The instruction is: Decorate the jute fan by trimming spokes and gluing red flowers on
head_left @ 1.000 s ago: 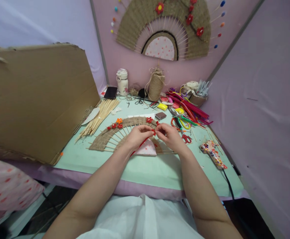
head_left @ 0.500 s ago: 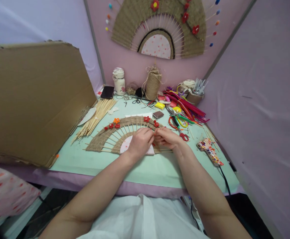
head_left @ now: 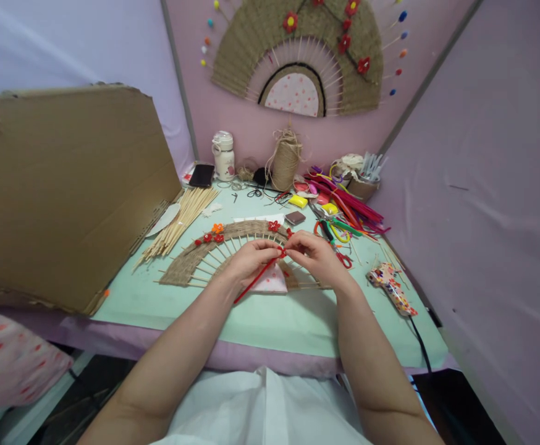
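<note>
A red fuzzy stem (head_left: 257,279) runs from the pinched fingers down to the left, its upper end bent into a small loop. My left hand (head_left: 254,259) is closed on it, thumb and forefinger together. My right hand (head_left: 314,252) pinches the looped end from the other side, and the fingertips of both hands nearly meet. Under the hands lies a fan of sticks and brown twine (head_left: 184,262), with red flowers (head_left: 274,226) and an orange flower (head_left: 217,228) on its upper band. Its dotted half-round centre (head_left: 272,281) is partly covered by the hands.
Left of the fan lie wooden sticks (head_left: 180,222) beside a big cardboard sheet (head_left: 70,198). Behind are a white bottle (head_left: 224,157) and a twine spool (head_left: 286,162). To the right are red-handled scissors (head_left: 344,259), magenta stems (head_left: 358,207) and a patterned glue gun (head_left: 393,289).
Both hands have turned and opened up somewhat, so the red stem and its loop now show between them. The view has tilted slightly upward.
</note>
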The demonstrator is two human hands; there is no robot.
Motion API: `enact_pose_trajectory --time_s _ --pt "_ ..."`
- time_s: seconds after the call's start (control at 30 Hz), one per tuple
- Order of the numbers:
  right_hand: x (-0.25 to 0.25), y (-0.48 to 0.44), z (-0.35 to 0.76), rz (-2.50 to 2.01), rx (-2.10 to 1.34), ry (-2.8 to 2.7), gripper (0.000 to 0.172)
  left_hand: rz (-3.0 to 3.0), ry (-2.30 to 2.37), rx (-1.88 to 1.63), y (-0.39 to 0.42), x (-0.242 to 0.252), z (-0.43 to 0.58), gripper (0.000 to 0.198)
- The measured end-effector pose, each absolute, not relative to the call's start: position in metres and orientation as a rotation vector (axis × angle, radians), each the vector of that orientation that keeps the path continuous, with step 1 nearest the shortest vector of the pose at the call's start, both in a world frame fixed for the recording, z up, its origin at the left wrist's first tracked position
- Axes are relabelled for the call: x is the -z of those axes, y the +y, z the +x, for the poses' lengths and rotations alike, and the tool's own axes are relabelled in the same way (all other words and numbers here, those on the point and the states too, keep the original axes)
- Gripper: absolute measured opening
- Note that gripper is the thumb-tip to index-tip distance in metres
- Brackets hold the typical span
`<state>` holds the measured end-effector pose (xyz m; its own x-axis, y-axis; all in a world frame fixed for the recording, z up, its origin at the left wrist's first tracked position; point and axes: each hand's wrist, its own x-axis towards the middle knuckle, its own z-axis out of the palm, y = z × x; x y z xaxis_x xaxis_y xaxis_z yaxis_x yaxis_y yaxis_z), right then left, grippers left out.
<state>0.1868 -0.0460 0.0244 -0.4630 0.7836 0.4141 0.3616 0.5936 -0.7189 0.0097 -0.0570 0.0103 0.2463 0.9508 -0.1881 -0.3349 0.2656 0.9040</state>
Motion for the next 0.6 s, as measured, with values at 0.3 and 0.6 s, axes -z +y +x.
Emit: enact_pose_trajectory --time_s 0.3,0.6 --pt "-0.025 -0.047 0.187 -0.873 -0.628 -2.178 0.008 0.873 0.935 -1.011 -0.057 -0.009 0.011 0.021" --pt "-0.014 -0.047 0.177 -1.106 -0.669 -1.947 0.007 0.984 0.993 -1.241 -0.058 0.000 0.021 0.014"
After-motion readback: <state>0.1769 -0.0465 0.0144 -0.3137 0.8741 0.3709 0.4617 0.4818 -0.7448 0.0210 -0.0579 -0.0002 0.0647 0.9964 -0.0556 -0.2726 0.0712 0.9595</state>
